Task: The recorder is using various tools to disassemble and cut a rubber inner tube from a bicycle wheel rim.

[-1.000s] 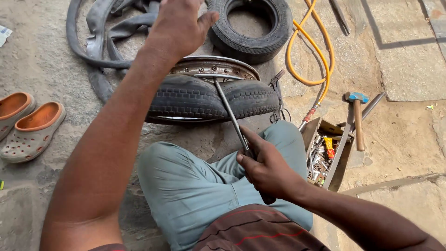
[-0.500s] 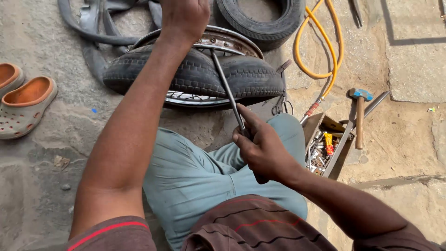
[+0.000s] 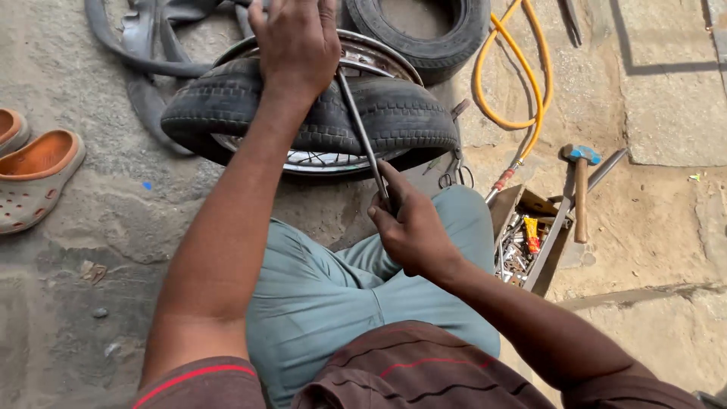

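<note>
— Where are the two hands?

— The left hand (image 3: 297, 42) lies palm-down on the top of the black ribbed rubber tyre (image 3: 394, 113), fingers curled over it and onto the shiny chrome spoked wheel rim (image 3: 371, 57) that the tyre sits on. The right hand (image 3: 413, 227) is closed tight around the lower end of a long, thin grey metal tyre lever (image 3: 362, 132).

— And where does the lever go?

— It runs up at a slant from the fist, across the tyre's sidewall, and its upper end meets the rim edge just beside the left hand. Whether the tip is under the tyre's bead I cannot tell.

— Where does the wheel stand?

— On the sandy concrete ground (image 3: 60, 303), right in front of the person's knees in pale green trousers (image 3: 326, 295).

— What lies around it?

— A second black tyre (image 3: 447, 34) behind it, a limp black inner tube (image 3: 144, 53) to the left, a yellow hose (image 3: 522, 91) looping on the right. Further right, a hammer with a blue head and wooden handle (image 3: 581, 189) lies beside an open metal toolbox of small parts (image 3: 522, 242). Two orange-lined clogs (image 3: 38, 178) sit at the far left.
</note>
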